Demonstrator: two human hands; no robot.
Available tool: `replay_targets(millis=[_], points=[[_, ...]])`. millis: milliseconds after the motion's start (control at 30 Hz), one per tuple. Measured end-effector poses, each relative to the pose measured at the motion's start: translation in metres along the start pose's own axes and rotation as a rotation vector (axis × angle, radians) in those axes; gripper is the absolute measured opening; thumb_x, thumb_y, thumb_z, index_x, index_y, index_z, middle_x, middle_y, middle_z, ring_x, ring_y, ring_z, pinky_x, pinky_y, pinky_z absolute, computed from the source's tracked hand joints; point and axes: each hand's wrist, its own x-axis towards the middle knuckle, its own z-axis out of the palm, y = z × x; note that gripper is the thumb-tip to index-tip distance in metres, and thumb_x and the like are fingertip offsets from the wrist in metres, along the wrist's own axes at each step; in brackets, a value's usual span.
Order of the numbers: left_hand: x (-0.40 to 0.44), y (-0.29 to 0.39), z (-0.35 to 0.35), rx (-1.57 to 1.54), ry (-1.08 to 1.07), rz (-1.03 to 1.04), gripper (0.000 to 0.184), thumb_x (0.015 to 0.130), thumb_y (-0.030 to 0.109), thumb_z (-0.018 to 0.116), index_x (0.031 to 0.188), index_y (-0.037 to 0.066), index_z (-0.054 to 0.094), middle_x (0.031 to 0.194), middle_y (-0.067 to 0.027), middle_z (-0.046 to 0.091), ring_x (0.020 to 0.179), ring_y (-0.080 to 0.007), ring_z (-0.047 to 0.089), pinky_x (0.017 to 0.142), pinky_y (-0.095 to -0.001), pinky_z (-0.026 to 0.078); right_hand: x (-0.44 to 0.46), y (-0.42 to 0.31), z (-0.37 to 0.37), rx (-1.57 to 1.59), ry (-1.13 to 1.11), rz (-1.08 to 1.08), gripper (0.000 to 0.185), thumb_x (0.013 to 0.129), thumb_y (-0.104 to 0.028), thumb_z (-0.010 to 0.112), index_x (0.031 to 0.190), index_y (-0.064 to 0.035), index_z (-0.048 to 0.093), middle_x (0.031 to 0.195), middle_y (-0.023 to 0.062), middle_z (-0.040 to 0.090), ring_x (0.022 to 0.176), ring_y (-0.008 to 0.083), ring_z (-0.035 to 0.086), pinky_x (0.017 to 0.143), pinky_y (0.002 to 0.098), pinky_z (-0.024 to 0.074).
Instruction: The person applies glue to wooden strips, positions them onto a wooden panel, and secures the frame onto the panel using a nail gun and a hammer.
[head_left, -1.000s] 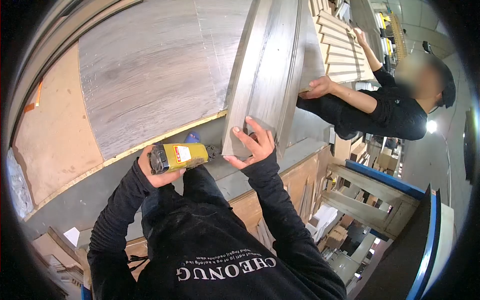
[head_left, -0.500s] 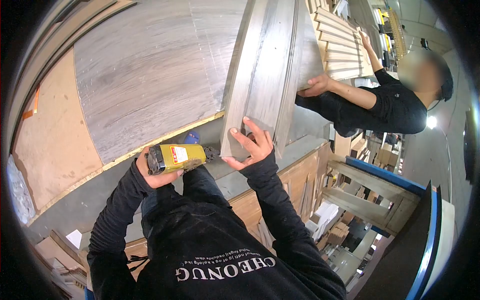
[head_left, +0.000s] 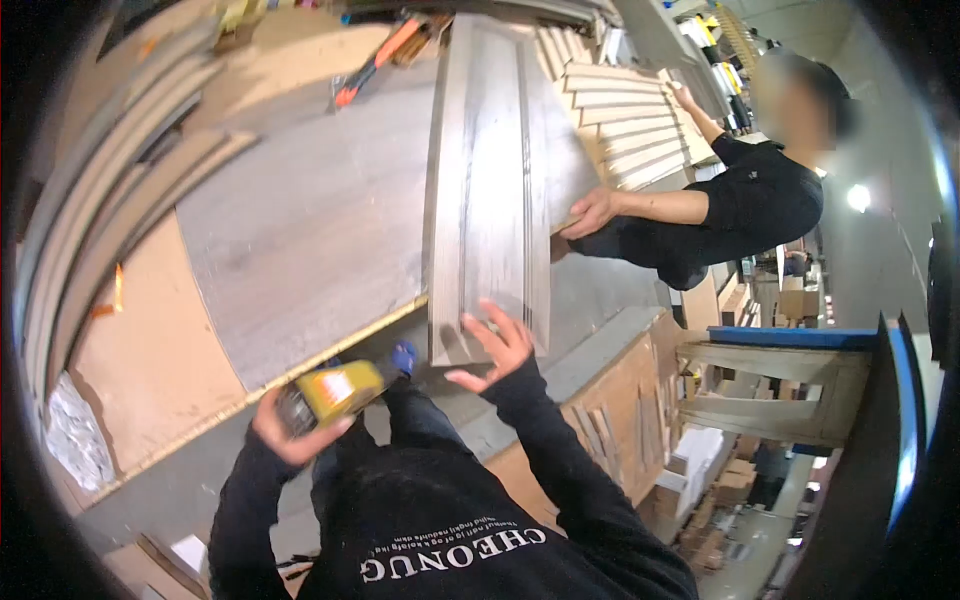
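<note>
My left hand (head_left: 285,432) is wrapped round a yellow and black hand tool (head_left: 340,392) with a white and red label; motion blurs its far end. Nearby, my right hand (head_left: 500,345) has its fingers spread over the near end of a long grey wood-grain panel (head_left: 485,200) with a grooved frame. Whether the fingertips touch the panel is unclear. The panel lies across the edge of a worktable, its near end sticking out. A flat grey wood-grain board (head_left: 310,230) lies left of it.
A co-worker in black (head_left: 740,215) stands at the right, one hand (head_left: 590,212) beside the panel. Slatted wooden pieces (head_left: 630,125) lie past it. An orange-handled tool (head_left: 375,65), curved strips (head_left: 130,190) and crumpled plastic (head_left: 78,432) are on the table.
My left hand tilts the tool and sits lower. My right hand has come off the panel's corner with its fingers spreading. The view has shifted, showing more of the far tabletop.
</note>
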Motion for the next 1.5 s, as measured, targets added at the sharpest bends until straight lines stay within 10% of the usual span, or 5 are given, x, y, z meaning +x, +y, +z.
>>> replay_targets(millis=[267,500,800,1333,1500], points=[[-0.033,0.037,-0.136,1.271,0.681,0.203,0.05,0.06,0.003,0.061,0.109,0.004,0.049,0.084,-0.0205,0.059,0.08,-0.0404,0.054,0.069,-0.044,0.044,-0.103,0.041,0.09,1.76,0.568,1.581,0.048,0.08,-0.027,0.061,0.118,-0.0115,0.036,0.114,0.0095,0.048,0.104,0.0268,0.048,0.085,0.0447,0.0394],[-0.009,0.029,-0.174,1.687,0.522,-0.145,0.068,0.054,0.025,0.072,0.114,0.005,0.048,0.099,-0.0191,0.05,0.096,-0.0336,0.05,0.083,-0.0425,0.041,-0.078,-0.022,0.07,1.599,0.659,1.254,0.046,0.078,-0.018,0.063,0.116,-0.007,0.039,0.107,0.0092,0.052,0.095,0.0233,0.053,0.078,0.0392,0.0443],[0.226,0.076,0.005,1.137,0.13,0.955,0.044,0.06,0.022,0.068,0.099,0.005,0.057,0.099,-0.0167,0.054,0.093,-0.0318,0.052,0.08,-0.0378,0.043,-0.284,-0.048,0.031,1.138,0.451,1.456,0.029,0.077,-0.019,0.066,0.079,-0.0027,0.042,0.061,0.0026,0.049,0.051,0.0133,0.049,0.052,0.0318,0.0471],[0.252,0.022,0.061,0.952,0.405,0.429,0.02,0.074,0.027,0.057,0.079,0.009,0.064,0.092,-0.0135,0.055,0.094,-0.0318,0.051,0.08,-0.0422,0.043,-0.267,-0.011,-0.022,0.821,0.263,1.536,0.021,0.08,-0.022,0.058,0.084,-0.0059,0.046,0.073,0.0063,0.052,0.065,0.016,0.05,0.059,0.0311,0.0447],[0.207,0.021,-0.009,1.048,0.395,0.094,0.065,0.069,0.054,0.056,0.107,0.002,0.051,0.103,-0.0219,0.055,0.097,-0.0317,0.054,0.083,-0.039,0.043,-0.264,0.021,-0.029,0.688,0.058,1.455,0.02,0.081,-0.022,0.056,0.088,-0.005,0.048,0.077,0.0076,0.053,0.07,0.0174,0.052,0.063,0.0317,0.0444]])
